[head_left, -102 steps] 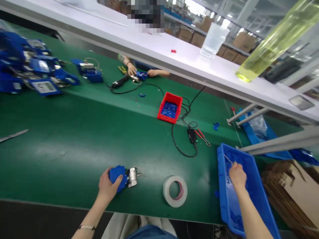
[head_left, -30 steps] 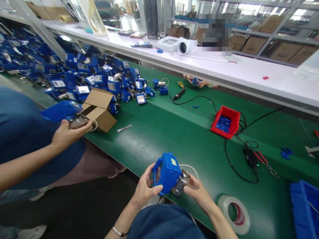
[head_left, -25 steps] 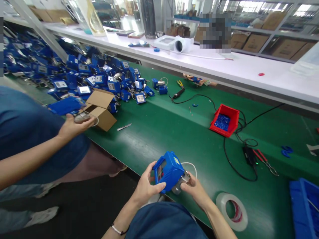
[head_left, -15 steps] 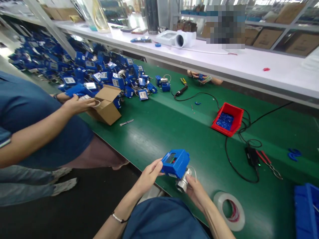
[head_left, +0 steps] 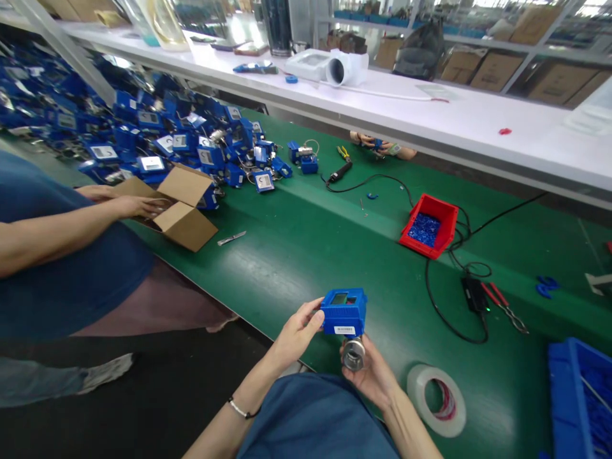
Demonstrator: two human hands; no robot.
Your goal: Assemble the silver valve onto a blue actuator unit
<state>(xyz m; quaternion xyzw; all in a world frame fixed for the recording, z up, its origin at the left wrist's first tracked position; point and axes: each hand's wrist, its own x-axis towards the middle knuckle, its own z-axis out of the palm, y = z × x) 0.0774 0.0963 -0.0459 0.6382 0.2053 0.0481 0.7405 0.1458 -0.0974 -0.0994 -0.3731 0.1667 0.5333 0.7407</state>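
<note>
Turning since earlier frame: blue motor valve [head_left: 343,312] is showing its screen upward above green belt [head_left: 287,268] | left hand [head_left: 297,333] is gripping box side with closed fingers | right hand [head_left: 370,376] is cupping steel end [head_left: 354,355] | valve is seeming heavy and stiff, so hands are needing firm hold on metal

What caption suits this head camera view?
Left hand and right hand hold a blue motorized ball valve over a green assembly belt.

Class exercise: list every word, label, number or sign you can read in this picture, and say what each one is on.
White label on the blue valve actuator held by the left hand and right hand: too small to read.
Display window on the actuator: nothing legible.
Labels on the blue units in the pile: too small to read.
</note>
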